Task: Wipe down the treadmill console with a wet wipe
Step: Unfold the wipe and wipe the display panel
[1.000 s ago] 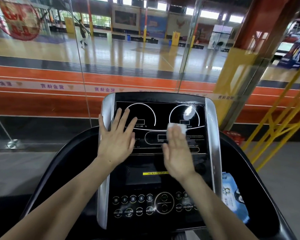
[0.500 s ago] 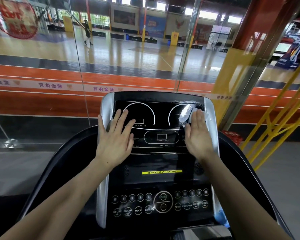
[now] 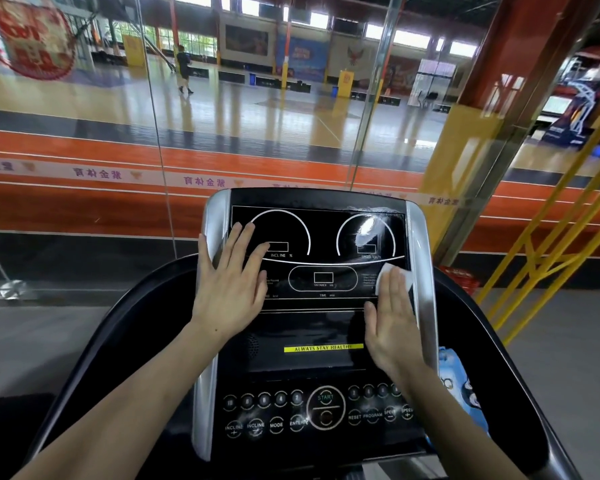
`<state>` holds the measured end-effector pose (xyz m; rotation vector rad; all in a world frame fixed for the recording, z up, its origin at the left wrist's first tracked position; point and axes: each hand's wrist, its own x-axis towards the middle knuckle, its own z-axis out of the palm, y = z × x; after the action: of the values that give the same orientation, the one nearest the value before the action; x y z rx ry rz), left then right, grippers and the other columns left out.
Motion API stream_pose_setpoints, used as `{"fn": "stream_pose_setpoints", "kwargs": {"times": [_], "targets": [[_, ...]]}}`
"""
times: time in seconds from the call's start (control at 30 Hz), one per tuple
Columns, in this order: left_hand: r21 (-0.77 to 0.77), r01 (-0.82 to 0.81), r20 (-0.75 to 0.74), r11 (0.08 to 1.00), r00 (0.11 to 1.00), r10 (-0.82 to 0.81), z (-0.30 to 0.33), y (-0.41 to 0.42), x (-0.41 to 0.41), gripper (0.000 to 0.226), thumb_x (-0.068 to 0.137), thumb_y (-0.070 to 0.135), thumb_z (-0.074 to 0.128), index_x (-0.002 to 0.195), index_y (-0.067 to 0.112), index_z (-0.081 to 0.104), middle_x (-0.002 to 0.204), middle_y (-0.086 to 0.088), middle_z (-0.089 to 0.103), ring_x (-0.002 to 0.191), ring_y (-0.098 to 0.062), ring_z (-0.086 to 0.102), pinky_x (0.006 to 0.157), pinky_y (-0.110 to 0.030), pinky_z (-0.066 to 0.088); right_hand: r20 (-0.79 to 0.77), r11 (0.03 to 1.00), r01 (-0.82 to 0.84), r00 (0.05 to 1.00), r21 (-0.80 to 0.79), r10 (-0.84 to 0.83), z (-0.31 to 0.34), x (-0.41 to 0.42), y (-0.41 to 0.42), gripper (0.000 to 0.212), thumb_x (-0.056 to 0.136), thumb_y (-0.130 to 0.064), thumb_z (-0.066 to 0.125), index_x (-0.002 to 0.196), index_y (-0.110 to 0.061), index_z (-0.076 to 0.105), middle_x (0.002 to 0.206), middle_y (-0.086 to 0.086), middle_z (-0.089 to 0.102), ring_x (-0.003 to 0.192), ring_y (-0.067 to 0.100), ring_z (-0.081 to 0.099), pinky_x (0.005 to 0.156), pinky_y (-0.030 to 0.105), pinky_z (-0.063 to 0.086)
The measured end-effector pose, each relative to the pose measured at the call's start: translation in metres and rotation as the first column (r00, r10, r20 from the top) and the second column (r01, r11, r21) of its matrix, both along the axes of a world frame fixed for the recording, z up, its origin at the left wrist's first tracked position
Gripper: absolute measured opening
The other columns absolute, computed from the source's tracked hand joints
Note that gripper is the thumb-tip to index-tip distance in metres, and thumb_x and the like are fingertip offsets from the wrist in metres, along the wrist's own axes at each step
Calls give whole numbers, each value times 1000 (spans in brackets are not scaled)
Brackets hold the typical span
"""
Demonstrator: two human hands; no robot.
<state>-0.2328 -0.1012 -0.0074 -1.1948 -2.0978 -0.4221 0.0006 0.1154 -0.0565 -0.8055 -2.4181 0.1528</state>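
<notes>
The black glossy treadmill console (image 3: 317, 306) with silver side rails fills the middle of the view, its top edge set against a glass wall (image 3: 84, 202). The left hand (image 3: 231, 289) lies flat with straight, spread fingers on the upper left of the display, its outer edge touching the left silver rail. The right hand (image 3: 394, 320) presses flat with straight fingers on a white wet wipe (image 3: 388, 273), which sits at the right edge of the display, just beside the right silver rail — only the wipe's upper part shows beyond the fingertips. Between the two hands the middle of the display, the yellow strip and the round button panel lie uncovered. A wet sheen marks the upper right dial. The right forearm covers some of the right-hand buttons. A blue-and-white wipe packet (image 3: 461, 386) sits in the console's right side tray, partly hidden behind that forearm — its print is too blurred to read. A person (image 3: 184, 69) stands far off on the court beyond the glass.
</notes>
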Motion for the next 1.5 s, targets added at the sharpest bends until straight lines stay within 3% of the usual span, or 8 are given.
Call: {"fn": "stream_pose_setpoints", "kwargs": {"times": [0.1,0.33,0.47,0.57,0.8,1.1,1.3,1.5], "targets": [[-12,-5,2,1000,1000,5,1,1,0,52,105,37,34,151,18,47,171,-13,27,161,-28,18,122,-73,10,0,999,44,999,-30,-44,3,-13,-15,72,109,-48,14,167,-5,6,176,11,0,164,25,-3,134,43,5],[4,11,-8,1000,1000,-11,1,1,1,51,103,36,36,148,16,51,170,-15,29,160,-29,21,122,-73,10,198,985,-162,969,64,147,9,-33,-45,69,108,-47,8,167,-13,-7,175,4,-16,160,12,-23,133,35,-4],[3,4,-2,1000,1000,-4,1,1,1,51,103,35,36,148,16,50,169,-15,29,160,-29,21,122,-73,10,58,999,30,998,-17,-29,2,1,-5,73,107,-46,17,167,-5,8,176,9,-1,164,20,-7,133,44,10],[-4,-3,-6,1000,1000,3,0,1,0,50,103,35,36,148,17,49,169,-14,29,161,-28,21,122,-73,9,39,989,114,993,-90,-111,-3,-7,-15,76,106,-48,12,166,-3,4,176,12,-3,163,21,-10,133,44,7],[-24,-4,-17,1000,1000,3,0,1,1,51,102,36,37,148,17,48,170,-13,27,161,-27,18,122,-73,10,185,973,-215,963,89,196,-7,-24,-55,66,112,-42,18,167,-11,1,177,7,-7,163,16,-14,134,39,3],[5,17,-2,1000,1000,-17,1,0,-1,48,102,33,40,146,16,50,168,-15,31,160,-30,22,122,-73,9,100,995,93,991,-30,-90,-11,9,-19,73,110,-50,13,167,-4,2,176,13,-3,164,22,-10,132,49,13],[-1,14,5,1000,1000,-14,3,0,1,49,102,34,38,147,16,50,168,-14,31,160,-29,22,123,-73,8,242,990,-135,963,42,121,-6,-15,-59,77,107,-58,1,166,-10,-8,175,8,-18,160,15,-23,132,37,-5],[57,64,51,996,997,-67,3,-5,0,48,102,31,38,145,14,52,168,-12,32,161,-28,20,125,-68,9,135,1000,7,991,7,-8,-10,13,-24,73,110,-49,18,167,-6,3,177,9,-5,163,19,-10,132,48,15]]}}
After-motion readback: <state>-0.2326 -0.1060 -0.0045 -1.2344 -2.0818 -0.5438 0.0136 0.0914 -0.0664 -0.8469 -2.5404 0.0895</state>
